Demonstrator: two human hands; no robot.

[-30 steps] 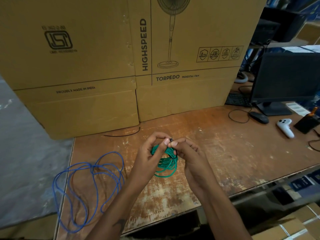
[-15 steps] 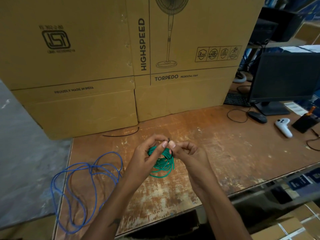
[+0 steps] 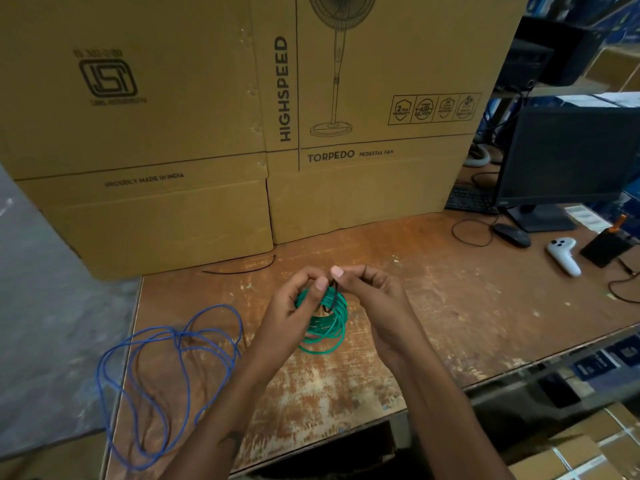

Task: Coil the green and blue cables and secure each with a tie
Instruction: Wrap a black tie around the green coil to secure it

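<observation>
Green cable (image 3: 323,323), wound into a tight coil, hangs between both hands just above the worn wooden table (image 3: 433,306), near its middle. Left hand (image 3: 294,306) curls its fingers round the coil's 9 o'clock side, thumb pressed at the top. Right hand (image 3: 374,299) pinches a thin black tie (image 3: 333,296) with thumb and forefinger at the coil's 12 o'clock; the tie loops round the strands. Blue cable (image 3: 166,372) lies in loose, uncoiled loops at 9 o'clock from the hands, spilling over the table's left edge. A second black tie (image 3: 242,268) lies on the table at 11 o'clock, just before the cardboard boxes (image 3: 207,133).
</observation>
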